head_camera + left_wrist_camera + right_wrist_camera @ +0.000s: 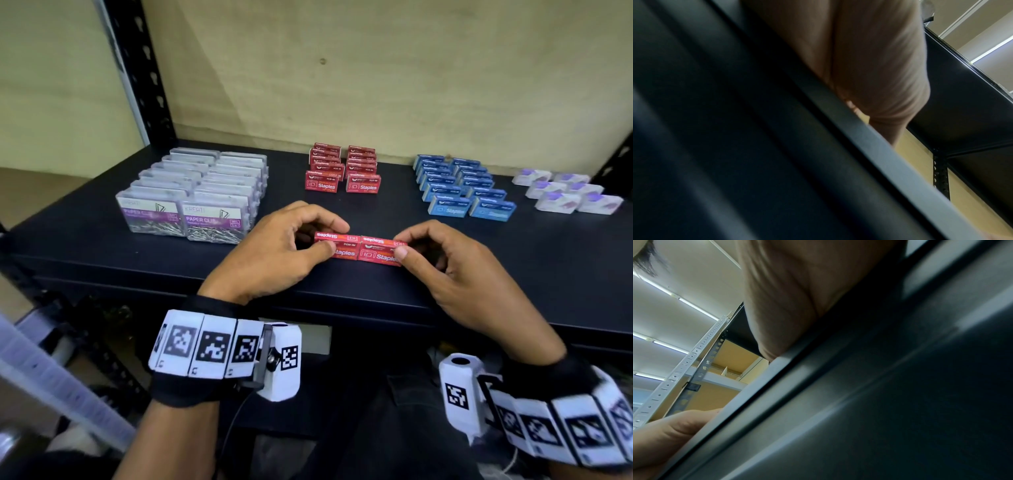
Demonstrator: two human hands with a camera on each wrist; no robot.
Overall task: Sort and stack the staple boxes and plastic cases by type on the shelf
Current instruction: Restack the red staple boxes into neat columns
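Note:
Two red staple boxes sit side by side near the front edge of the dark shelf (102,240). My left hand (334,238) pinches the left red box (344,245) between thumb and fingers. The right red box (376,249) is pinched the same way at its outer end by my right hand (400,245). Both boxes touch each other and rest on the shelf. In the wrist views only my left palm (869,56), my right palm (797,296) and the shelf's front lip (838,129) show; the boxes are hidden.
Behind stand two rows of red staple boxes (342,171), blue staple boxes (462,192) to their right, and white-purple boxes (565,195) at the far right. Clear paper-clip cases (191,195) fill the left. A black upright (137,68) rises at the back left.

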